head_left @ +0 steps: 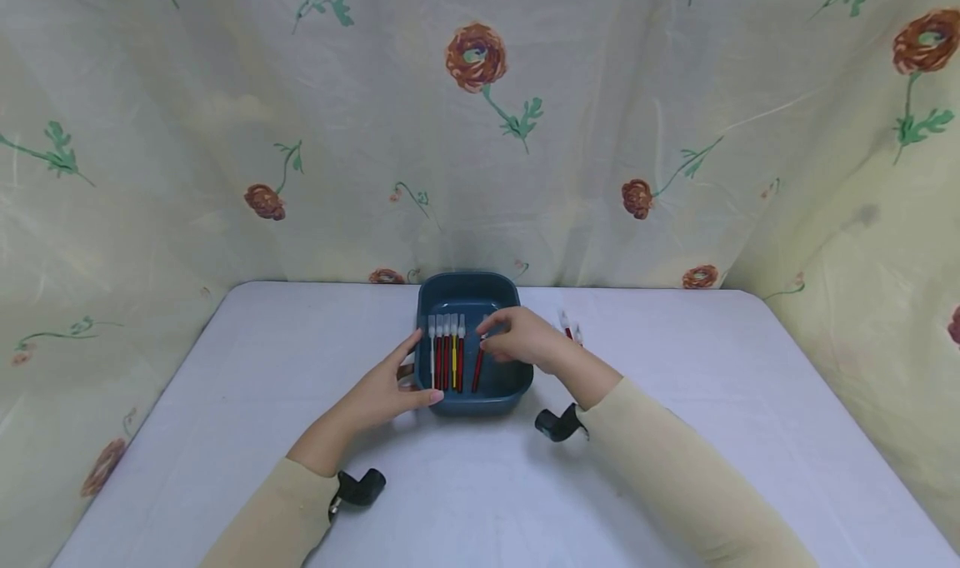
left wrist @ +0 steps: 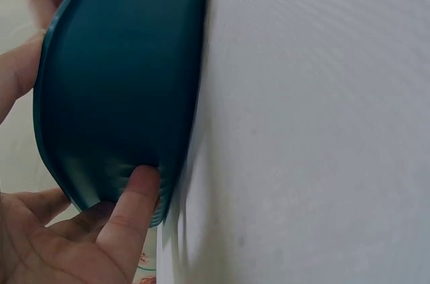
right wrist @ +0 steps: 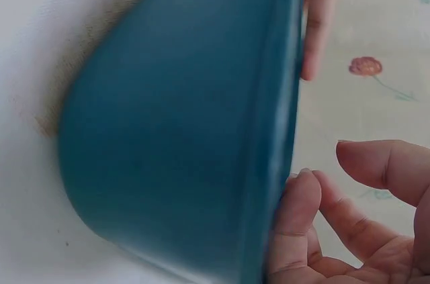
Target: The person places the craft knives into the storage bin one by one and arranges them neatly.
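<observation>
A dark blue plastic tub [head_left: 468,283] stands on the table. Several slim marker pens [head_left: 447,356] with whitish caps lie side by side in its left half, mostly dark red, one yellow, one white. My left hand [head_left: 382,389] holds the tub at its near left corner, thumb on the front rim, other fingers against the outer side wall [left wrist: 121,82]. Over the tub's right half is my right hand [head_left: 521,336], its fingertips right at the upper part of a single dark red marker pen [head_left: 477,371]. In the right wrist view, its thumb [right wrist: 383,163] stands apart from the fingers.
More marker pens [head_left: 566,325] with whitish caps lie on the white table [head_left: 645,326] to the right of the tub, partly hidden behind my right forearm. A flowered curtain [head_left: 570,135] hangs behind the table. Each wrist carries a black camera [head_left: 558,425].
</observation>
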A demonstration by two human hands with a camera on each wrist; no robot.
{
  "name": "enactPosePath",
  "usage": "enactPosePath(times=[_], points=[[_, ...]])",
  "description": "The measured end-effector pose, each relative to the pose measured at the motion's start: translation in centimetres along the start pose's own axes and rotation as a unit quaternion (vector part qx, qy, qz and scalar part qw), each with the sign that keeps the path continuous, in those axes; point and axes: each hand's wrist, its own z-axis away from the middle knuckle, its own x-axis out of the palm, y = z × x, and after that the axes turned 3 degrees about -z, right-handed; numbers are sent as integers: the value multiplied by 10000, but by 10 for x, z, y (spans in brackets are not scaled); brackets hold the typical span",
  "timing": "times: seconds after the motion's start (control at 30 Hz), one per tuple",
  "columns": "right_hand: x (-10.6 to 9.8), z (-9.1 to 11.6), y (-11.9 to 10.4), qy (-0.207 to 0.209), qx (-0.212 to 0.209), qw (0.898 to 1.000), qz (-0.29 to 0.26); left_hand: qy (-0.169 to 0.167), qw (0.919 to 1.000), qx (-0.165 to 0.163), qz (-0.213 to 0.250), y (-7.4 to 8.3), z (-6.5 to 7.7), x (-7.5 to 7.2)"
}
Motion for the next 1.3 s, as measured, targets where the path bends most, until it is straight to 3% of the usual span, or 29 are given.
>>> enactPosePath(times=[0.7,1.3], points=[[-47,34,21,122,-199,9980,592,128,9998,-39,-140,0,0,1],[-73,44,70,305,132,9981,517,126,9998,-94,-136,0,-1,1]])
